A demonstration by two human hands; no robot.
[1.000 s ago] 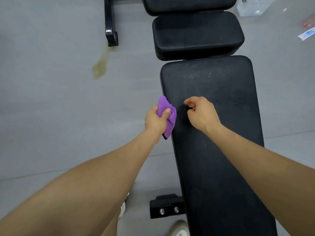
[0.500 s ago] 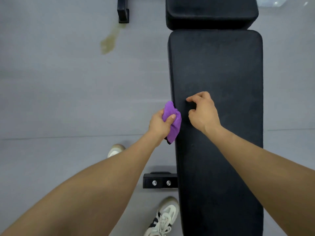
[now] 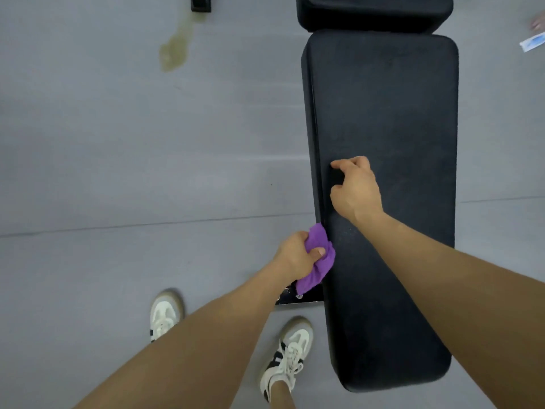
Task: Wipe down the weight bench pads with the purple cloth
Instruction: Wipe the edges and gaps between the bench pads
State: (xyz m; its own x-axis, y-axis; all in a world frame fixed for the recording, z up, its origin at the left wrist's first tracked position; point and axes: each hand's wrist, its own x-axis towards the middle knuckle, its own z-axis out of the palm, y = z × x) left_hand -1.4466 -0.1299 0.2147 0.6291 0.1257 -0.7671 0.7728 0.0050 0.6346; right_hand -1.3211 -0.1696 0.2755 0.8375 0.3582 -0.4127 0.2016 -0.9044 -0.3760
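A long black bench pad (image 3: 392,113) runs away from me, with a second black pad (image 3: 374,13) beyond its far end. My left hand (image 3: 296,255) grips the bunched purple cloth (image 3: 320,261) against the long pad's left side edge, near its middle. My right hand (image 3: 355,190) is over the pad's top just beyond the cloth, fingers loosely curled with nothing in them, fingertips at the pad surface.
Grey floor surrounds the bench, with a yellowish stain (image 3: 174,48) at the far left and a black frame foot (image 3: 200,4) above it. A bench bracket (image 3: 298,296) sticks out under the cloth. My two white sneakers (image 3: 286,358) stand left of the bench. A blue-white packet (image 3: 532,42) lies far right.
My left hand has slid the cloth along the pad's left edge toward me. My view has shifted back, so both shoes and the pad's near end now show.
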